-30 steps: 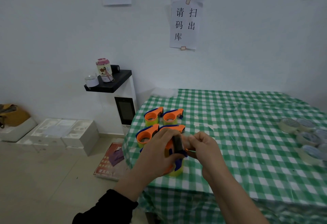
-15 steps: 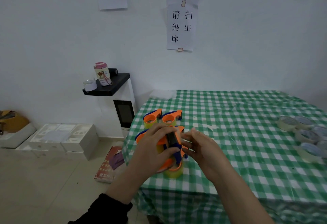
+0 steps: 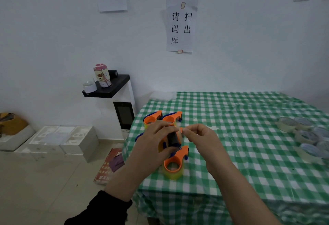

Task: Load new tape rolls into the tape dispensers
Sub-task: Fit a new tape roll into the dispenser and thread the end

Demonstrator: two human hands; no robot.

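Clamping the raised dispenser (image 3: 172, 138) in the left hand (image 3: 153, 141), pinching at its front with the right hand (image 3: 201, 139); risks losing the tape end through a slack pinch.

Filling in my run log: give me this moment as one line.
left hand grips dispenser | right hand pinches its front end | loaded dispenser on table | spare rolls at right

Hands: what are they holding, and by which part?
The left hand grips an orange tape dispenser around its body; the right hand pinches at its upper end.
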